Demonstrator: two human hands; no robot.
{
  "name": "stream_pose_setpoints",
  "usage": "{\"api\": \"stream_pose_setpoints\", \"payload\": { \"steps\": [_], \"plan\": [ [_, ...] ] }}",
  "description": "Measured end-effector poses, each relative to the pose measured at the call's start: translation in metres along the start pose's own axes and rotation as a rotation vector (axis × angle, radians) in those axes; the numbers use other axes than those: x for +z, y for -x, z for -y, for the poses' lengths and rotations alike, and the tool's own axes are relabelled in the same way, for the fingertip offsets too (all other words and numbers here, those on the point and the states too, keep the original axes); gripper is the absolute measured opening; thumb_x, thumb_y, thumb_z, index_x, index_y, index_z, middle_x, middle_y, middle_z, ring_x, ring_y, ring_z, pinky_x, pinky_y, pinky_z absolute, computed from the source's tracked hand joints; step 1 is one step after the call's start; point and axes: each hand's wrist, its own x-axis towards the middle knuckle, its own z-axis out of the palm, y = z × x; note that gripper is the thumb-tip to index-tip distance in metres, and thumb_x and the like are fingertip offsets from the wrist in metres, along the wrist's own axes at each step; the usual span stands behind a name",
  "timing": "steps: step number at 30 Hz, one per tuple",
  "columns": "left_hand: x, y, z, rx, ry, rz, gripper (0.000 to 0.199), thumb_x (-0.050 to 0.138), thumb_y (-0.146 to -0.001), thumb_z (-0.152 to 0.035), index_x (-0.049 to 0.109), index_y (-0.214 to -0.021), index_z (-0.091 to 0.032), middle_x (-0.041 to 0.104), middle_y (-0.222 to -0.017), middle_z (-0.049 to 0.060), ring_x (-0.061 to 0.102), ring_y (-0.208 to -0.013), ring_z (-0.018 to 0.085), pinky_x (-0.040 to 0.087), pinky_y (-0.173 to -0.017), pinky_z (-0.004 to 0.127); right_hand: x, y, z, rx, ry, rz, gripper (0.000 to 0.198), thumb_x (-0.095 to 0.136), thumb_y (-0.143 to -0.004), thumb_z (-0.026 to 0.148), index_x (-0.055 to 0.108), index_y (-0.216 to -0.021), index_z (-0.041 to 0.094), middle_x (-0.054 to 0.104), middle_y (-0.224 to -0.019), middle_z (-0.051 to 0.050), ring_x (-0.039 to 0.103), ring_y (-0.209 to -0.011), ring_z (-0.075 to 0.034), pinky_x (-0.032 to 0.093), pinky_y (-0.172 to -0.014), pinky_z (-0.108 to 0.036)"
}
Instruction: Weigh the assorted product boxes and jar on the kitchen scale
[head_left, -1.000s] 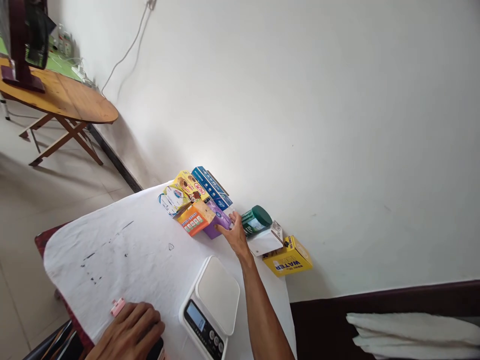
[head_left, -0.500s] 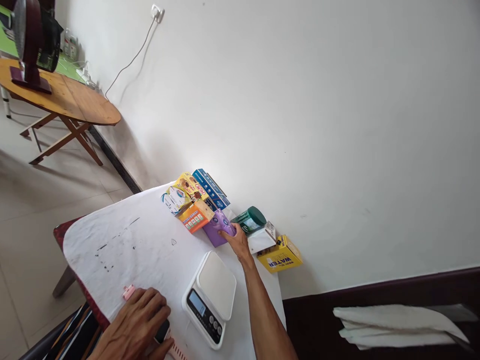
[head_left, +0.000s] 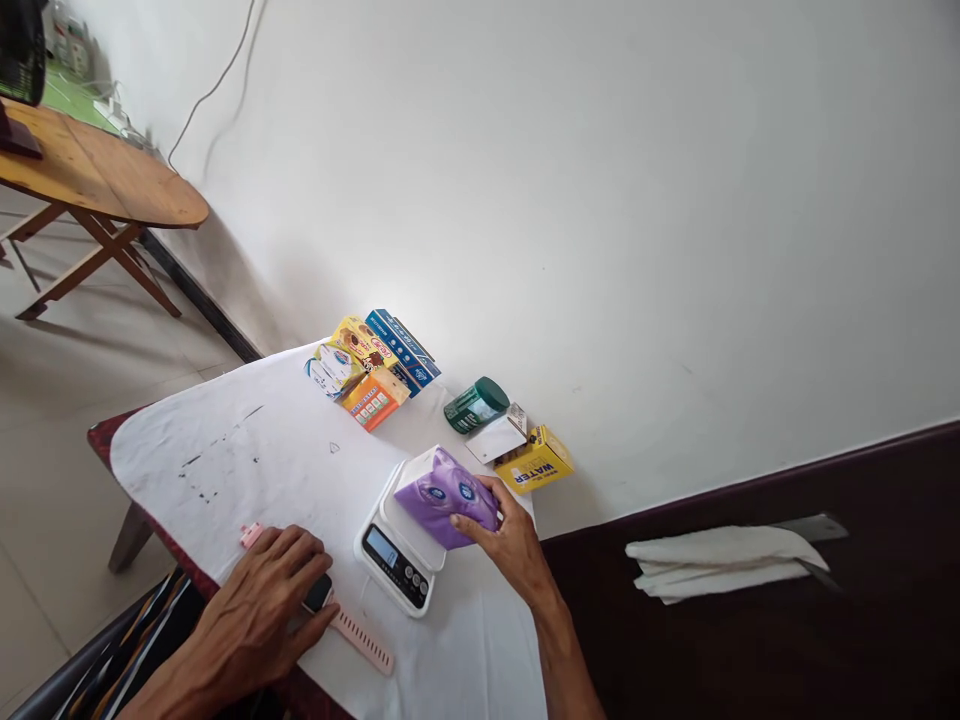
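Observation:
My right hand (head_left: pixel 504 525) grips the right end of a purple tissue pack (head_left: pixel 454 490), thumb in front and fingers behind. The pack is over the plate of a white kitchen scale (head_left: pixel 394 565); whether it bears fully on the plate I cannot tell. The scale's small display is lit, its digits too small to read. My left hand (head_left: pixel 281 590) lies palm down at the table's near edge with fingers stretched, partly covering a smartwatch (head_left: pixel 318 593) with a pink strap (head_left: pixel 361 640).
Behind the scale stand a yellow box (head_left: pixel 536 460), a white box (head_left: pixel 499 435) and a dark green canister (head_left: pixel 476 403). Farther left are an orange box (head_left: pixel 375 398), a yellow carton (head_left: pixel 365 345) and a blue box (head_left: pixel 405 350). The wall rises close behind the table (head_left: pixel 217 400).
My right hand has brought the tissue pack from among the boxes toward me, over the scale. My left hand stays by the watch. The view has shifted slightly.

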Motion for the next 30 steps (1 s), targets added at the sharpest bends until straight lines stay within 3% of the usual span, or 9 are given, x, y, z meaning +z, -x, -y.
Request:
{"api": "stream_pose_setpoints", "payload": {
  "steps": [4, 7, 9, 14, 18, 21, 25, 30],
  "plan": [
    [-0.002, -0.002, -0.001, 0.002, -0.013, 0.016, 0.012, 0.064, -0.096, -0.027, 0.062, -0.106, -0.021, 0.070, -0.101, 0.005, 0.064, -0.092, 0.027, 0.046, -0.083, 0.044, 0.014, 0.013, -0.005, 0.053, -0.097, -0.017, 0.072, 0.084, -0.073, 0.054, 0.057, -0.133, 0.026, 0.067, -0.131, -0.010, 0.066, -0.115, -0.031, 0.055, -0.094, -0.042],
    [-0.003, -0.004, -0.001, -0.003, -0.017, 0.032, 0.011, 0.064, -0.096, -0.028, 0.062, -0.105, -0.021, 0.070, -0.100, 0.005, 0.064, -0.091, 0.026, 0.046, -0.081, 0.043, 0.008, 0.015, -0.014, 0.100, -0.218, -0.063, 0.095, 0.089, -0.068, 0.054, 0.044, -0.148, 0.030, 0.052, -0.154, -0.013, 0.053, -0.138, -0.034, 0.054, -0.101, -0.046],
    [-0.004, -0.004, -0.002, 0.003, -0.022, 0.022, 0.012, 0.064, -0.096, -0.028, 0.062, -0.106, -0.021, 0.070, -0.100, 0.005, 0.065, -0.092, 0.026, 0.046, -0.082, 0.043, 0.001, 0.016, -0.020, 0.116, -0.260, -0.076, 0.097, 0.089, -0.068, 0.053, 0.042, -0.150, 0.031, 0.048, -0.157, -0.015, 0.048, -0.144, -0.034, 0.053, -0.103, -0.047],
    [-0.004, -0.005, 0.000, 0.012, -0.022, -0.005, 0.013, 0.064, -0.096, -0.029, 0.062, -0.108, -0.023, 0.071, -0.101, 0.005, 0.066, -0.093, 0.026, 0.047, -0.084, 0.042, 0.004, 0.021, -0.022, 0.163, -0.296, 0.057, 0.094, 0.094, -0.065, 0.048, 0.049, -0.145, 0.030, 0.059, -0.146, -0.012, 0.059, -0.131, -0.033, 0.057, -0.097, -0.044],
    [-0.003, -0.006, 0.001, 0.011, -0.024, -0.005, 0.015, 0.065, -0.096, -0.029, 0.063, -0.110, -0.023, 0.071, -0.102, 0.004, 0.067, -0.094, 0.025, 0.048, -0.084, 0.042, 0.017, 0.020, -0.023, 0.145, -0.396, 0.034, 0.071, 0.092, -0.069, 0.046, 0.059, -0.129, 0.026, 0.071, -0.119, -0.006, 0.069, -0.106, -0.028, 0.059, -0.087, -0.038],
    [-0.004, -0.005, 0.001, 0.018, -0.023, -0.015, 0.015, 0.065, -0.096, -0.028, 0.063, -0.110, -0.023, 0.072, -0.103, 0.004, 0.068, -0.094, 0.025, 0.048, -0.084, 0.041, 0.017, 0.001, -0.037, 0.125, -0.407, -0.082, 0.063, 0.090, -0.071, 0.047, 0.061, -0.123, 0.025, 0.073, -0.114, -0.007, 0.069, -0.105, -0.028, 0.059, -0.087, -0.038],
    [-0.003, -0.003, 0.002, 0.025, -0.046, -0.039, 0.019, 0.067, -0.094, -0.029, 0.064, -0.112, -0.024, 0.074, -0.105, 0.004, 0.069, -0.096, 0.026, 0.049, -0.086, 0.041, 0.013, -0.050, -0.068, 0.143, -0.362, -0.328, 0.066, 0.088, -0.065, 0.052, 0.061, -0.117, 0.021, 0.073, -0.112, -0.009, 0.069, -0.106, -0.029, 0.059, -0.088, -0.042],
    [0.002, -0.001, 0.005, 0.024, -0.065, -0.071, 0.024, 0.070, -0.092, -0.032, 0.065, -0.115, -0.025, 0.075, -0.106, 0.003, 0.069, -0.098, 0.026, 0.048, -0.089, 0.042, 0.018, -0.113, -0.096, 0.166, -0.293, -0.406, 0.072, 0.084, -0.058, 0.057, 0.060, -0.114, 0.020, 0.073, -0.104, -0.009, 0.070, -0.097, -0.030, 0.061, -0.076, -0.043]
  ]
}}
